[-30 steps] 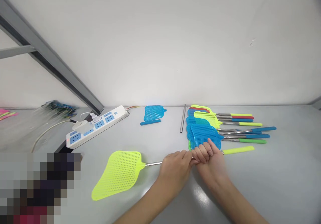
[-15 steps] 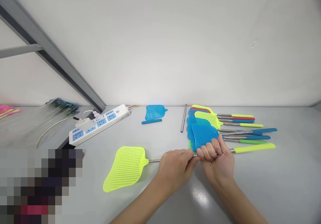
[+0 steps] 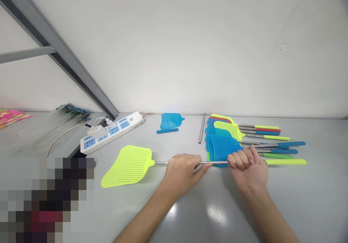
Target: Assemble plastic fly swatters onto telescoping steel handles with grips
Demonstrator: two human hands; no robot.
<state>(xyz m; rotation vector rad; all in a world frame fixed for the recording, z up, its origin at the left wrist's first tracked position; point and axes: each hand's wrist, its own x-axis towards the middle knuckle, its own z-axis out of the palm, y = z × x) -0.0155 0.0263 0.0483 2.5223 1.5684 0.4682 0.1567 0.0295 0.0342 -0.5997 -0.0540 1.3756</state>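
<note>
Swatter (image 3: 133, 165) is gripped by left hand (image 3: 181, 172) and right hand (image 3: 249, 167); table edge (image 3: 320, 119) lies beyond.

White power strip (image 3: 119, 132) and clear plastic wrapping (image 3: 35, 141) on a grey surface (image 3: 312, 192), pale wall (image 3: 206, 54) behind.
The strip lies slantwise, a white adapter (image 3: 95, 130) and a plug (image 3: 110, 123) in its blue-faced sockets; a pale cable (image 3: 59, 137) curves off leftward, red and yellow wires (image 3: 149, 114) leave the far end. Farther left are bundled dark items (image 3: 73, 113) and pink and yellow pieces (image 3: 13, 118). A grey metal frame (image 3: 73, 67) slopes down toward the back edge; small scuffs (image 3: 282, 48) mark the wall.
</note>
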